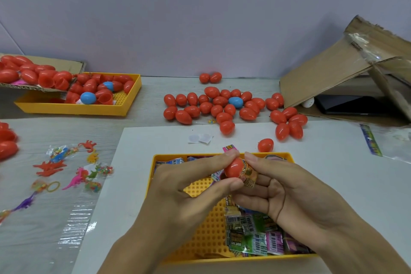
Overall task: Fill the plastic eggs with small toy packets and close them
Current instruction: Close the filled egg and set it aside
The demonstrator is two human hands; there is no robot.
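Right in the middle of the stuffing step here. Centre of the frame, just above the near yellow tray [222,259], the left hand [189,189] has a red egg half [233,167] pinched between thumb and fingertips, so that grip is narrow and closed on the shell. The right hand [287,189] is pushing a crinkly toy packet [248,174] in from the right side, thumb on top and fingers curled under it. The packet is only partly in; a good chunk still sticks out of the rim.

I can't spot the matching half in either hand. It might be tucked under the fingers, honestly can't tell.

So my guess for what's next: the packet needs folding or squashing down until nothing pokes past the edge, otherwise the foil gets caught in the seam and the egg won't snap shut. Then the other half has to go on and be pressed until it closes.

Plenty of work left, I'd say. There's a stack of more packets [255,238] in the lower right of that tray, a spread of closed red eggs [213,107] on the tabletop above centre, and a second yellow tray [75,110] in the upper left heaped with open shells. Loose rubbery toys [66,169] sit at the left.
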